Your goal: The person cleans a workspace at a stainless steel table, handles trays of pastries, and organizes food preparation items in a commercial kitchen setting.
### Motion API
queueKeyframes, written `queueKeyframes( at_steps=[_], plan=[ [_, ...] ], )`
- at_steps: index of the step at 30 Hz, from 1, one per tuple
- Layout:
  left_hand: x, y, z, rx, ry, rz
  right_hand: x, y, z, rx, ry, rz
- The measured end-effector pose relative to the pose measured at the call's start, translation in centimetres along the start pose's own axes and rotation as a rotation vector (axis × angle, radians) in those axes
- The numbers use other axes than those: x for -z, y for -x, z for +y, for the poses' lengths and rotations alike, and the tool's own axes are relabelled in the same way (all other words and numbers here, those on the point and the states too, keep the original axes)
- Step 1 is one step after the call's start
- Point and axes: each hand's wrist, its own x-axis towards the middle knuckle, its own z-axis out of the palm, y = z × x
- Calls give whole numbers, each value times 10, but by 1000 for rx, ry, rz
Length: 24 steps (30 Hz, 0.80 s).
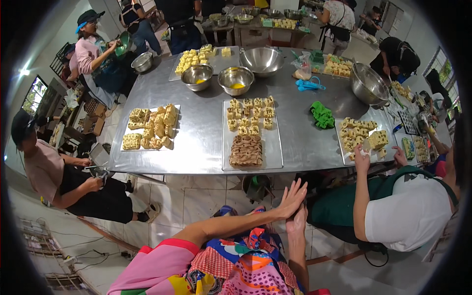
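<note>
My left hand (292,200) reaches across in front of the steel table, fingers stretched out and apart, holding nothing. Against it rests my right hand (296,222), its fingers pointing up and partly hidden behind the left one. The two hands touch. Beyond them on the table is a white board (274,132) bearing a brown-topped block of cake (246,151) at the near end. Small cut cake squares (255,112) stand in rows at its far end.
The steel table (196,132) also holds a left cake board (127,147), a right cake board (341,129), a green cloth (322,115), blue measuring spoons (310,84) and steel bowls (262,62). A person in a white sleeve (408,211) works close on my right; another person (49,169) stands left.
</note>
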Motion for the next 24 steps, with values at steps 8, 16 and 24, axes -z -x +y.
queueKeyframes(
  at_steps=[8,16,24],
  plan=[
    [55,-14,13,-80,3,139,-10,-42,-41,-48,323,-86],
    [175,67,-21,103,321,639,-38,-171,-69,532,1139,-58],
    [218,64,-148,568,641,823,8,-206,6,821,1741,-309]
  ],
)
